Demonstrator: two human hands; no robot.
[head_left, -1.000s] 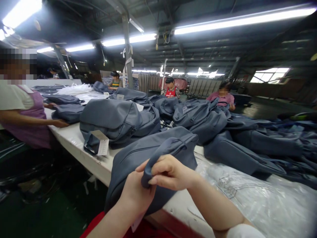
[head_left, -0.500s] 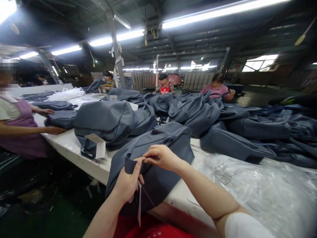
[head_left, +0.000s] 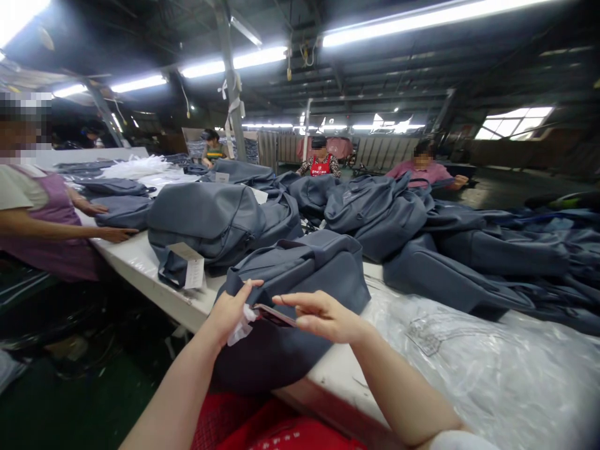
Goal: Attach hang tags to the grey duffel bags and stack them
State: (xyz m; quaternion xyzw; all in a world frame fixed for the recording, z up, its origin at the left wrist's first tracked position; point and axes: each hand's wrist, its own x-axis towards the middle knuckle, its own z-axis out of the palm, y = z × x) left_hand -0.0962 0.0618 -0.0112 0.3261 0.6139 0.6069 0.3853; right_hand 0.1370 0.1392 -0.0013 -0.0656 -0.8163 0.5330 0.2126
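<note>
A slate-blue backpack lies at the near edge of the white table, hanging partly over it. My left hand is closed on a flat card tag and a bit of crumpled white material in front of the bag. My right hand reaches in from the right with fingers stretched out, its fingertips touching the tag's far end.
Several more blue backpacks are heaped across the table, one with a paper tag. Clear plastic bags cover the table at the right. A person in a purple apron stands at the left; other people work at the far side.
My hands have let go of the backpack's strap. The left hand now holds the tag level in front of the bag, and the right hand's fingers have opened out over it.
</note>
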